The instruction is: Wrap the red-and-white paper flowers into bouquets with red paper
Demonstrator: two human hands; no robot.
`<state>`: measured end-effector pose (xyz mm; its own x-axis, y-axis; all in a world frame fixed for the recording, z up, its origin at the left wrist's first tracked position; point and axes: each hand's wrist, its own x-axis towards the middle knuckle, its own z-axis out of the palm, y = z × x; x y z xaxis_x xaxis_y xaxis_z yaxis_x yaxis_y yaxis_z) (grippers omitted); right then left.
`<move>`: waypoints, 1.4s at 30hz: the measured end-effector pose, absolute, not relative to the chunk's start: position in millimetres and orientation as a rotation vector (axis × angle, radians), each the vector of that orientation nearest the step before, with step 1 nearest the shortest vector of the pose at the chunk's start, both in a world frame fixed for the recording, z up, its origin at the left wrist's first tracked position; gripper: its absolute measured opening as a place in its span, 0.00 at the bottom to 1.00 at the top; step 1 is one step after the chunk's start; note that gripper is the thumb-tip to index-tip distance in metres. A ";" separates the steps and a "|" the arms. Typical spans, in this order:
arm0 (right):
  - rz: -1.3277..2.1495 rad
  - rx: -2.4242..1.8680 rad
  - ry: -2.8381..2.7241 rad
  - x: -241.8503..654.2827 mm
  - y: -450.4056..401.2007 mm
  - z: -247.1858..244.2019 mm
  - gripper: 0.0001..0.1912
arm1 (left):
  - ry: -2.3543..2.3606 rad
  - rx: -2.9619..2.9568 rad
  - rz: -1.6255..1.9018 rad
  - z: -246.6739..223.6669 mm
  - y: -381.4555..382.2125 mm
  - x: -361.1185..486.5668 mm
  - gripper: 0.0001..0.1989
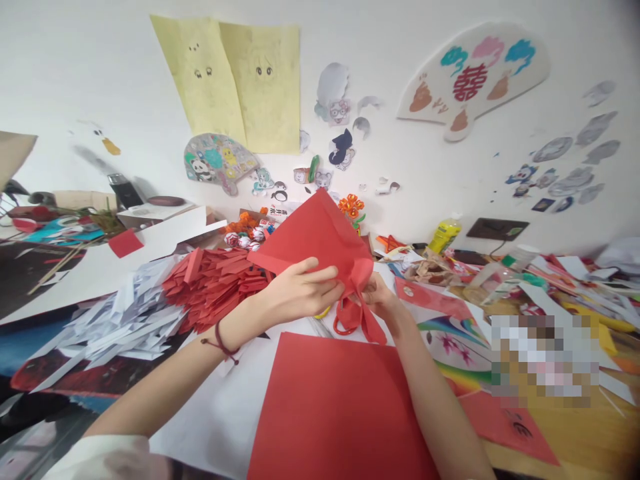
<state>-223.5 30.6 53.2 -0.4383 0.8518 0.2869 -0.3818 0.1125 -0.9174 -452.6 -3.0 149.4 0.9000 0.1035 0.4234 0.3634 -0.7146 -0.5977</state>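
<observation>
In the middle of the head view, a folded sheet of red paper (315,233) is raised, its pointed corner up. My left hand (313,287) grips its lower edge, thumb and fingers closed on it. At the paper's lower right corner, my right hand (379,293) has its fingers closed, partly hidden behind the folds. A curled red strip (371,323) hangs just below that hand, beside a red loop whose kind I cannot make out. Beneath both hands a large flat red sheet (340,407) lies on white paper (215,407).
Left of my hands are piles of red paper strips (215,283) and white paper strips (130,320). Wrapped lollipops (245,237) sit behind. To the right are a rainbow-printed sheet (453,347), a yellow bottle (445,233) and a clear bottle (505,273). A wall bounds the back.
</observation>
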 end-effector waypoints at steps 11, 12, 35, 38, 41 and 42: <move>1.557 -0.544 -1.369 -222.6 33.5 47.5 0.20 | -0.313 -2.329 -0.374 150.9 0.7 -450.4 0.11; 1.567 -0.541 -1.368 -222.6 34.4 45.8 0.20 | -0.311 -2.335 -0.371 150.6 1.3 -450.2 0.11; 1.620 -0.512 -1.278 -223.4 34.0 36.3 0.22 | -0.120 -2.278 -0.308 152.0 1.6 -441.0 0.17; 1.633 -0.497 -1.283 -222.9 33.2 40.2 0.20 | -0.185 -2.274 -0.259 153.6 1.3 -442.5 0.20; 1.603 -0.521 -1.317 -220.5 33.3 43.1 0.18 | -0.239 -2.205 -0.199 156.6 2.9 -448.0 0.21; 1.582 -0.536 -1.320 -219.5 33.4 43.5 0.18 | -0.262 -2.187 -0.192 157.6 3.6 -450.2 0.22</move>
